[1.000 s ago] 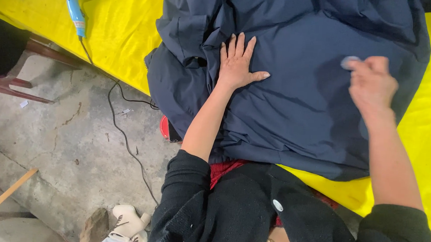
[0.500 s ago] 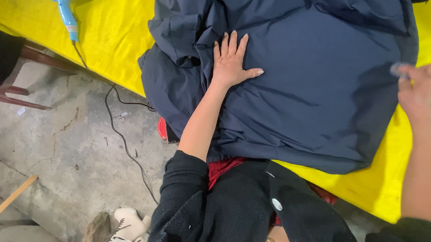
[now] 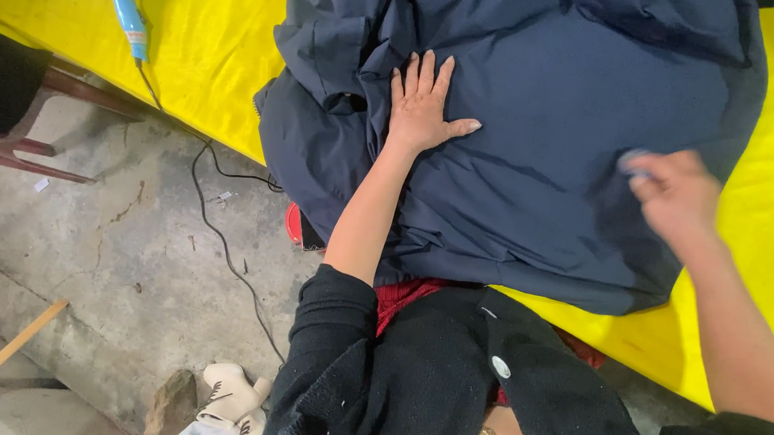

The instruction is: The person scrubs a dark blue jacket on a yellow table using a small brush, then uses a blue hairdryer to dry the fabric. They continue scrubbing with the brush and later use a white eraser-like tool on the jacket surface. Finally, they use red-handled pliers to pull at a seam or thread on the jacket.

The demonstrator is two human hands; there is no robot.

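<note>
My left hand [image 3: 424, 105] lies flat and palm down, fingers together pointing toward twelve o'clock and thumb splayed out toward three, with the bare forearm running back toward seven o'clock into a pushed-up black sleeve. My right hand [image 3: 675, 195] is blurred, its fingers curled and pinched toward ten o'clock, the bare forearm trailing off toward five o'clock.

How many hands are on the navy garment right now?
2. The left hand lies flat, fingers spread, on the navy garment near its middle. The right hand, blurred, is at the garment's right edge, pinching something small that I cannot identify.
</note>
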